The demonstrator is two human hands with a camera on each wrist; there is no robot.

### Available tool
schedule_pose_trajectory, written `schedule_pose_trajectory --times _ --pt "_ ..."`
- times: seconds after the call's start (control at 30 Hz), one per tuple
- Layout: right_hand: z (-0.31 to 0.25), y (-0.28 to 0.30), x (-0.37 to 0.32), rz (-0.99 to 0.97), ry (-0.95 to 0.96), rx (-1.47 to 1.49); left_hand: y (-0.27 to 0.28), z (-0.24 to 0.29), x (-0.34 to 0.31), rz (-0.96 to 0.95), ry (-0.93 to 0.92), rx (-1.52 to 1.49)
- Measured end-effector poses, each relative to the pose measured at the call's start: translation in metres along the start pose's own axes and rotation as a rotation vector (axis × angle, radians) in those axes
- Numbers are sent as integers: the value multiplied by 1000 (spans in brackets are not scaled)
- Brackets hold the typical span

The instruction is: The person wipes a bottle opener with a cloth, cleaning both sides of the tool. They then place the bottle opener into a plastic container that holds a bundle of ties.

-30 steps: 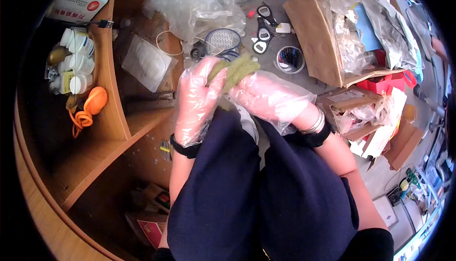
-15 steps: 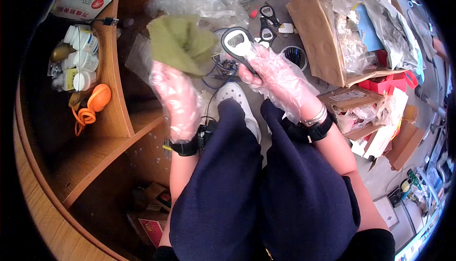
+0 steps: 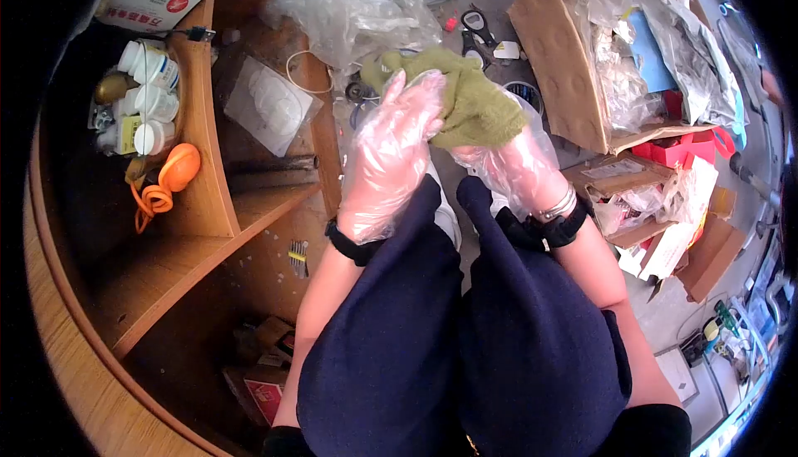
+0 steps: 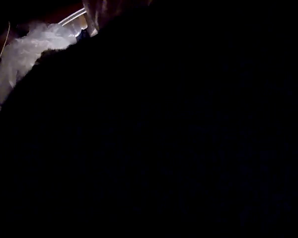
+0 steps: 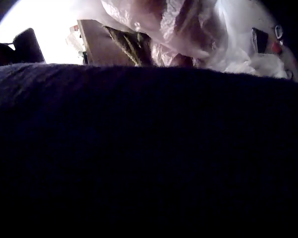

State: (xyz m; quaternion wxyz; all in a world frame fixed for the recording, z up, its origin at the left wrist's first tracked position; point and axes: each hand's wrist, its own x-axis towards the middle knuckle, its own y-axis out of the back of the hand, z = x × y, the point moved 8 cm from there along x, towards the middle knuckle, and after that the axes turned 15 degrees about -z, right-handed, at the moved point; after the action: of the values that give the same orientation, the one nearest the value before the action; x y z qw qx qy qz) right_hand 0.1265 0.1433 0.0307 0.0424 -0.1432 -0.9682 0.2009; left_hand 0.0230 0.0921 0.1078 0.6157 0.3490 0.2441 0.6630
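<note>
A green cloth [image 3: 478, 103] is bunched between my two hands, which wear clear plastic gloves. At its left edge my left hand [image 3: 391, 162] grips it, thumb and fingers pointing up and away from me. My right hand [image 3: 524, 170] lies under the cloth's right part, fingers covered. The bottle opener it held half a second ago is hidden beneath. In the right wrist view, part of the cloth [image 5: 131, 44] shows beside the crinkled glove [image 5: 179, 25]. Dark fabric fills most of both wrist views. More black-rimmed bottle openers [image 3: 475, 21] lie on the floor beyond.
A big clear plastic bag [image 3: 357, 8] lies ahead. To the right stand an open cardboard box [image 3: 549, 62] of plastic wrapping and a smaller torn carton [image 3: 611, 170]. On the left, a wooden shelf [image 3: 218, 141] holds white bottles [image 3: 154, 103] and an orange coiled thing [image 3: 179, 170].
The cloth swung left on my left hand, uncovering a bottle opener in my right hand. Now the cloth is back to the right, over the opener and the right fingers.
</note>
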Motion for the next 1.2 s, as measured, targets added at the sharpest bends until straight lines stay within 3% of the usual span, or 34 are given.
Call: schedule_pose_trajectory --times 0.07,0.1,0.17,0.2,0.37,0.43,0.47,0.53,0.57,0.6,0.67,0.7,0.73,0.8,0.83,0.9,1.0,1.03,1.07,1.13,1.17,1.2 --pt "7 -3 4 90 91 753 -1 6 1 13 -143 137" --pt "14 3 7 91 93 753 0 7 3 15 -158 254" --pt "-19 4 11 75 300 -689 3 9 9 -2 -99 320" --pt "-21 2 11 74 299 -688 3 8 12 -11 -43 389" --pt "-31 2 9 294 -184 -148 -6 1 8 -7 -46 92" --pt "-11 8 5 376 -330 155 -9 1 6 -39 -68 14" --pt "-2 16 7 375 -330 157 -11 2 5 -69 -90 -65" --pt "23 19 10 336 -266 549 -8 3 6 -71 -83 -84" --pt "12 16 16 437 -158 692 -6 4 7 -71 -76 -105" --pt "5 15 14 437 -157 691 -5 4 8 -71 -70 -126" --pt "-16 20 4 457 -211 414 4 -8 4 -56 17 -123" --pt "-33 25 -3 683 -219 286 8 -30 -6 40 151 -209" --pt "-7 30 2 459 -164 629 10 -52 -27 194 366 -462" --pt "-19 14 13 89 -84 793 19 -73 -49 581 610 -846" --pt "-18 11 14 91 -85 793 24 -75 -49 590 580 -901" --pt "-12 10 14 289 -237 610 30 -72 -47 609 550 -956" --pt "-9 6 16 306 -314 441 28 -35 -21 325 414 -689" --pt "1 2 17 258 -318 498 37 2 4 113 -4 -6" --pt "12 0 19 55 -185 394 29 17 15 70 -25 132" --pt "10 -3 19 -38 -154 14 17 6 20 63 -66 -39" --pt "15 0 17 -37 -155 12 11 -8 20 54 -23 -175" --pt "4 4 17 -32 -15 -314 7 -15 19 55 -23 -177"
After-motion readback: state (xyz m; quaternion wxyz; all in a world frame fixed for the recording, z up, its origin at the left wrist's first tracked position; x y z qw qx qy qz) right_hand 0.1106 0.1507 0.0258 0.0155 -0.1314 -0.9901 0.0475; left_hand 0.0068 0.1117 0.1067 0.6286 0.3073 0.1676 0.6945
